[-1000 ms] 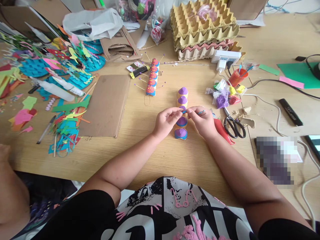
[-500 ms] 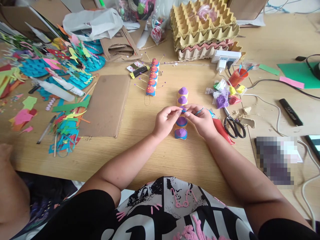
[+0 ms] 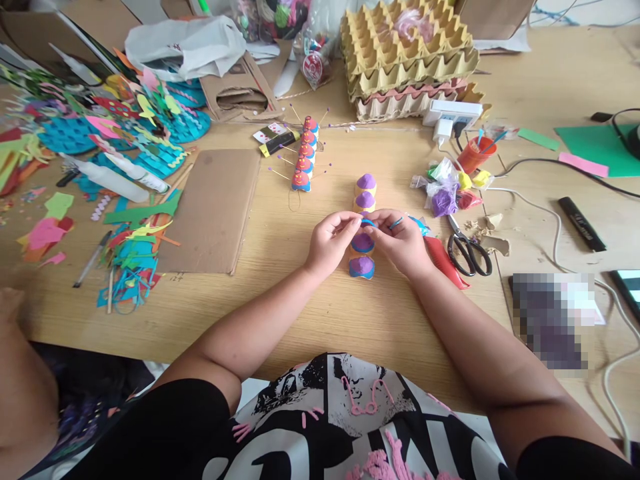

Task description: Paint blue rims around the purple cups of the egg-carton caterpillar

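Flat brown cardboard (image 3: 213, 210) is seen on the table (image 3: 280, 300) at the left, followed by a red-and-blue bumpy row (image 3: 305, 157) with pins stuck out on both sides. A thin blue strip (image 3: 369, 222) is pinched by the fingertips of the left hand (image 3: 330, 245) and right hand (image 3: 400, 241), its held stretch laid crosswise between them. Beneath, the purple-domed row (image 3: 362, 267) is partly covered; its long axis is pointed away from the body, the far end tipped slightly right. Farther right, black-handled scissors (image 3: 469, 252) are placed beside a red packet (image 3: 443, 261).
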`<act>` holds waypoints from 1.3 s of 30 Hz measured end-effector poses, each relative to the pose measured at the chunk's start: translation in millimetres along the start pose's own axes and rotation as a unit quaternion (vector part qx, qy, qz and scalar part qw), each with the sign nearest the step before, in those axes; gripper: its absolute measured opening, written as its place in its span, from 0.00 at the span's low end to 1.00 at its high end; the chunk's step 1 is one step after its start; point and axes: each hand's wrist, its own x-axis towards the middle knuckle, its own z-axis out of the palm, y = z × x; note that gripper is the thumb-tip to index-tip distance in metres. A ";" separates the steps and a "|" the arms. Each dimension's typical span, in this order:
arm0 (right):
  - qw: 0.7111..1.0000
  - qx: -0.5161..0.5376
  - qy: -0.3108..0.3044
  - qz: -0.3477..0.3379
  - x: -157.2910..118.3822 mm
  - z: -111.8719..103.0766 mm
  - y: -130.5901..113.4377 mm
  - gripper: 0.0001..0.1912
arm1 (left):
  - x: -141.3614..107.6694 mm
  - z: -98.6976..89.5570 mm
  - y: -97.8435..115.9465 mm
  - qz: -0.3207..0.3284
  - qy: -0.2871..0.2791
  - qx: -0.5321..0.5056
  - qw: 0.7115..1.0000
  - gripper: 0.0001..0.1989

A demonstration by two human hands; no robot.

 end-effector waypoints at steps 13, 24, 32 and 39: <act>0.999 0.001 0.039 -0.020 1.8 -4.8 1.9 0.22 | -0.6 -0.4 -8.0 0.043 -0.046 -0.007 0.998 0.20; 0.997 -0.010 0.041 -0.064 1.9 -7.0 0.3 0.17 | -0.1 -3.6 0.2 0.093 -0.016 0.073 0.993 0.15; 0.994 -0.048 0.059 -0.081 2.5 -6.7 -1.9 0.18 | -0.2 -0.8 1.3 0.064 -0.006 0.013 0.998 0.16; 0.990 -0.080 0.059 -0.100 1.3 -6.3 -3.8 0.19 | -0.7 -0.4 9.3 0.054 -0.001 0.043 0.998 0.21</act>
